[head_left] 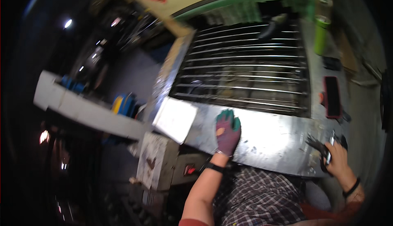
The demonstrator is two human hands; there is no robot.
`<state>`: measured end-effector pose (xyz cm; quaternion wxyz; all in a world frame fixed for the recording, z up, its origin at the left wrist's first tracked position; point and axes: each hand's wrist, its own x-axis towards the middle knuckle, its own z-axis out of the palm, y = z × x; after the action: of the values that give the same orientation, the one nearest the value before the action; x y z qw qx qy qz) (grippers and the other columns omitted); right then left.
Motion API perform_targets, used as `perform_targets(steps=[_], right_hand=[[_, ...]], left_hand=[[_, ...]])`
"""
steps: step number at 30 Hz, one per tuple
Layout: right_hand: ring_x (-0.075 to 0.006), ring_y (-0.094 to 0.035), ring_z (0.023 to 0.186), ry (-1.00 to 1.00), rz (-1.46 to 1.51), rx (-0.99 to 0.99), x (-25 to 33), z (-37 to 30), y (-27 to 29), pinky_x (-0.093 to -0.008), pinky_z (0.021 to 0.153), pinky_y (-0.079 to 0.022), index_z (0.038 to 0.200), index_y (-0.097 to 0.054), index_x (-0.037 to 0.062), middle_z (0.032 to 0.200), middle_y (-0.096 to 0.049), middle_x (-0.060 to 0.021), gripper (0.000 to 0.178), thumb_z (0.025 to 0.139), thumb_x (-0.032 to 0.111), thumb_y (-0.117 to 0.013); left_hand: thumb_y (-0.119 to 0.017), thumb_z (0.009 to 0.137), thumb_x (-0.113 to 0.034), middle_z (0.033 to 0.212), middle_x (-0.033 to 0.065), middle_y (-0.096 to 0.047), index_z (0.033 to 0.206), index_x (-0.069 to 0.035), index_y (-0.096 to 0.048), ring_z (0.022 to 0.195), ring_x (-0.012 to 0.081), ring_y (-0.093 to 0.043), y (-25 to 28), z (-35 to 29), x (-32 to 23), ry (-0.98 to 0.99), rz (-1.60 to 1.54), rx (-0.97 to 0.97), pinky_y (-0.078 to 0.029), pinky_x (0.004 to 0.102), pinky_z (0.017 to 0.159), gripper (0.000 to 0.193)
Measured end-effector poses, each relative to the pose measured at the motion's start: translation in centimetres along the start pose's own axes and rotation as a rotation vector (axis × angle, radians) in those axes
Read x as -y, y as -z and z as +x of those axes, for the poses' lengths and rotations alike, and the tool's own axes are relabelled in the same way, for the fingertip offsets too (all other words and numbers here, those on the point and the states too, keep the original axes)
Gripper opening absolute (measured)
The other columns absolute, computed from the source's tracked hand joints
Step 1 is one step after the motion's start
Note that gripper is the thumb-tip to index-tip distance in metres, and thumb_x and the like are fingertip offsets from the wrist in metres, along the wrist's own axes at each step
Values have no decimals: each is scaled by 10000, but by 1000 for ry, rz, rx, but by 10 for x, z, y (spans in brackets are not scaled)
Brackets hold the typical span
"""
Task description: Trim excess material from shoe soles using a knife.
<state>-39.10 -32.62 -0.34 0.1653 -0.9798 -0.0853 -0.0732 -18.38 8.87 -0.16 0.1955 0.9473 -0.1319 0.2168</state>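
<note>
The left hand (228, 132), in a purple glove with green fingertips, is spread palm down at the front edge of the steel counter (266, 138), its fingers extended and grasping nothing. The bare right hand (338, 158) is at the counter's front right corner, fingers curled around a slim silvery object (328, 157); a dark tool (315, 144) pokes out just left of those fingers, and I cannot tell whether it is gripped too. A white sheet (176, 119) covers the counter's front left corner, well apart from the silvery object. Behind the bare strip, a grate of metal bars (245, 69) fills the middle, with a dark, blurred item (268, 29) on its far right part. Along the right edge lie a red-rimmed phone (332, 97) and, beyond it, a black item (332, 63); a green bottle (321, 35) stands near the far right corner.
</note>
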Motion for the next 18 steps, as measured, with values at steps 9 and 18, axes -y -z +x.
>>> perform_targets(steps=[9,18], right_hand=[[-428,-514,921,69,-104,-116,-22,-34,-39,-496,817,-382,1238,-525,67,1103,-532,-261,510,807,334,-572],[-359,-534,755,-61,7,-13,-9,-15,-19,-459,691,-374,1082,-593,139,874,-540,-151,519,589,267,-696]], left_hand=[[-583,866,-235,1229,216,-545,1200,7,-561,1182,391,-469,4,8,-3,40,14,136,-327,467,1054,414],[-578,871,-299,1292,248,-488,1273,46,-492,1201,413,-450,-49,99,17,-49,10,231,-360,452,1036,536]])
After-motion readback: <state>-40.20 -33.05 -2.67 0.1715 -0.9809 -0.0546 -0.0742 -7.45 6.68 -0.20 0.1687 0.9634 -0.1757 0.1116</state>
